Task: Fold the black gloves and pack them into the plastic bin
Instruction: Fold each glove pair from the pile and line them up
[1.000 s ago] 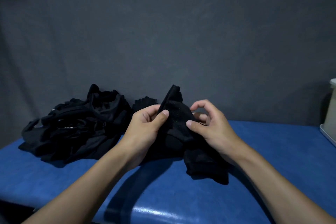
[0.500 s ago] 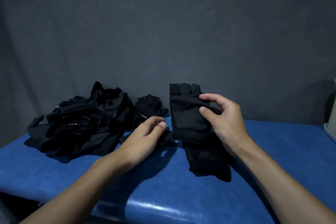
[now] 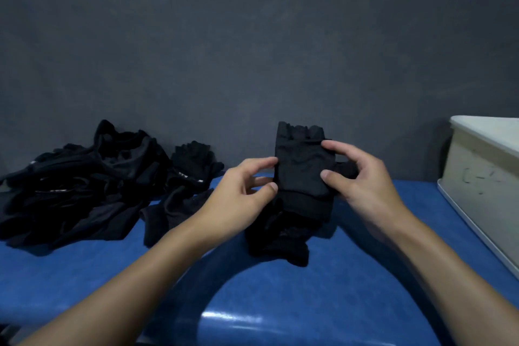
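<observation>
- We are holding the black glove (image 3: 303, 166) upright above the middle of the bench (image 3: 351, 298), our right hand (image 3: 362, 177) keeping a pinching grip on its right edge.
- Our left hand (image 3: 241, 194), free a moment ago, is now pinching its left edge, so folding is beginning.
- The plastic bin (image 3: 483, 177) is waiting at the right.

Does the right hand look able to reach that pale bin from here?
Probably yes: the bin stands close on that side, nothing between, though the right hand grips a black glove.
</observation>
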Tool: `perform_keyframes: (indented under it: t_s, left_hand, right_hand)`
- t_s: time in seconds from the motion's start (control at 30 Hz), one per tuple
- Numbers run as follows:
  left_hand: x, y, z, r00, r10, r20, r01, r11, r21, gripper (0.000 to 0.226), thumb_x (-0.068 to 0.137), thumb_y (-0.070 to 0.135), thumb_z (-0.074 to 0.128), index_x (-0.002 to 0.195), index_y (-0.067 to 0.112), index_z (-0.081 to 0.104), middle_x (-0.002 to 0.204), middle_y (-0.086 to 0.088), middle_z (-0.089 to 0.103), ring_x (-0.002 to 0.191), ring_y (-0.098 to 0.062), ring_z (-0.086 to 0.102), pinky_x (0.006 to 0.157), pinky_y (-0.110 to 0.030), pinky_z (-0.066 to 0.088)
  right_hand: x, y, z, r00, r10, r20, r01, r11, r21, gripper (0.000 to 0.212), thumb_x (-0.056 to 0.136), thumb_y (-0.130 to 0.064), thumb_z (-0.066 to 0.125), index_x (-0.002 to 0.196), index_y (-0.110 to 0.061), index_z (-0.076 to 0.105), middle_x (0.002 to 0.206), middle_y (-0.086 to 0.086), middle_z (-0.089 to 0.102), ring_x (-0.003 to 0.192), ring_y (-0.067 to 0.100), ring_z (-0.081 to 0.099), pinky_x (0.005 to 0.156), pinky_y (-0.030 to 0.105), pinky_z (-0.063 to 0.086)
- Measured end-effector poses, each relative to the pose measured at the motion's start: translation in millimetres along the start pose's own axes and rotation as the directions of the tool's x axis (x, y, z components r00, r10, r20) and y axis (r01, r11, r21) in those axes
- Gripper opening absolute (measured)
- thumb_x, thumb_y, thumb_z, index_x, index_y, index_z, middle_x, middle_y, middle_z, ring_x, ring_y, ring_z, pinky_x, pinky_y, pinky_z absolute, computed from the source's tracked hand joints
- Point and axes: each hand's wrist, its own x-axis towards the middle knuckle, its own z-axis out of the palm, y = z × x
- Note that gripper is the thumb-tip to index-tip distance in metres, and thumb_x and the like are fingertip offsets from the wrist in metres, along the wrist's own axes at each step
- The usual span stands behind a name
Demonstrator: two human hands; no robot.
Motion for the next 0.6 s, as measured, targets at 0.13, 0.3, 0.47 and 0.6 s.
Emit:
perform_keyframes:
  t_s: [0.13,0.3,0.47,0.6]
  left_hand:
    - [5.4,-6.1,12.8,0.997,-0.027,0.066,0.000,0.928,0.373,0.040,0.096,0.037,0.058,0.136,0.033,0.054,0.133,0.018,0.053,0.126,0.001,0.048,0.108,-0.023,0.038]
    - [1.1,-22.4,10.7,0.953,-0.180,0.242,-0.086,0.606,0.791,0.054,0.095,0.062,0.040,0.142,0.036,0.045,0.148,0.015,0.044,0.138,-0.009,0.039,0.117,-0.037,0.027]
    - [7.7,-29.7,4.7,0.937,-0.243,0.252,-0.083,0.545,0.834,0.063,0.096,0.064,0.035,0.151,0.034,0.034,0.163,0.009,0.024,0.151,-0.012,0.016,0.123,-0.036,0.011]
    - [8.7,-23.3,7.1,0.945,-0.203,0.256,-0.114,0.530,0.840,0.059,0.098,0.060,0.035,0.150,0.032,0.037,0.164,0.007,0.020,0.152,-0.012,0.010,0.122,-0.032,0.009]
  right_hand:
    - [3.0,11.3,-28.5,0.990,0.108,-0.091,-0.110,0.994,-0.009,0.046,0.084,0.006,0.067,0.122,-0.020,0.065,0.107,0.002,0.071,0.096,0.015,0.070,0.085,0.030,0.056]
    - [0.9,40.7,-53.9,0.949,0.316,-0.018,-0.271,0.783,-0.561,0.053,0.084,-0.021,0.074,0.133,-0.022,0.053,0.134,0.003,0.052,0.124,0.017,0.050,0.098,0.030,0.042]
    - [-6.5,31.0,-52.3,0.989,0.133,0.065,-0.057,0.746,-0.664,0.044,0.081,-0.050,0.070,0.121,-0.041,0.057,0.125,-0.025,0.050,0.125,0.006,0.040,0.108,0.034,0.024]
    - [-17.2,29.0,-51.8,0.941,0.208,0.268,0.064,0.667,-0.742,0.054,0.068,-0.062,0.074,0.117,-0.051,0.055,0.123,-0.035,0.045,0.126,-0.002,0.025,0.104,0.026,0.012]
